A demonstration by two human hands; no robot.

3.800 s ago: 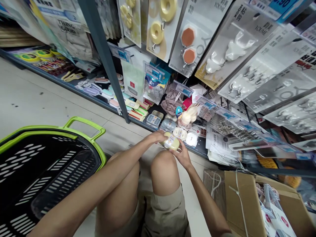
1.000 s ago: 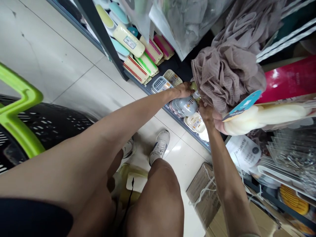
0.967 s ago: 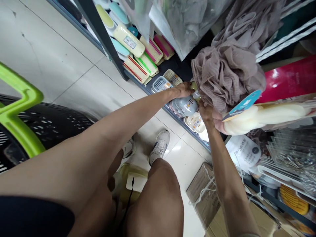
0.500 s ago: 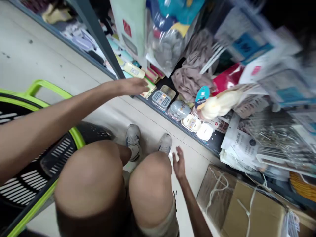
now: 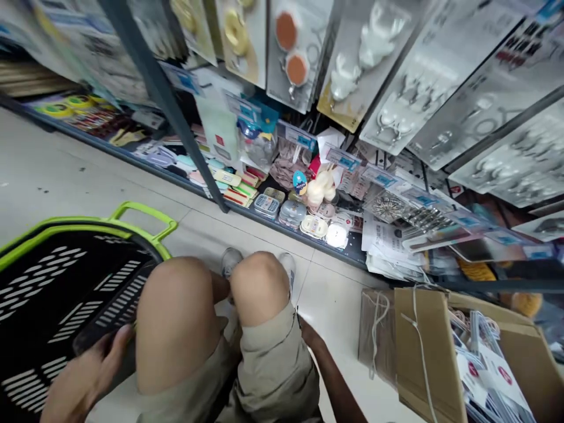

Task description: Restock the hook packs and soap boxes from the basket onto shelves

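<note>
At the lower left, my left hand (image 5: pixel 83 376) is closed around the near rim of a black shopping basket (image 5: pixel 53 341) with a lime-green edge. Its fingertips are partly hidden, and the thumb lies toward my knee. Slots pierce the basket's sides, and its green handle (image 5: pixel 145 211) sticks out at the far end. My right hand (image 5: pixel 309 333) is down beside my right knee, its fingers hidden behind the shorts. On the bottom shelf ahead lie a blue-grey slotted soap box (image 5: pixel 267 204), a white one (image 5: pixel 314 226) and a cream bath puff (image 5: pixel 321 187).
A dark metal post (image 5: pixel 176 117) divides the shelving. Carded hooks (image 5: pixel 396 108) hang above the bottom shelf (image 5: pixel 247 212). On the right stands an open cardboard box (image 5: pixel 420 346) of packaged goods, beside a brown parcel (image 5: pixel 372 335) with white string.
My left hand has drawn back from the shelf to the basket's rim. My right hand has lowered beside my knee. The view has tilted up, showing more of the shelving.
</note>
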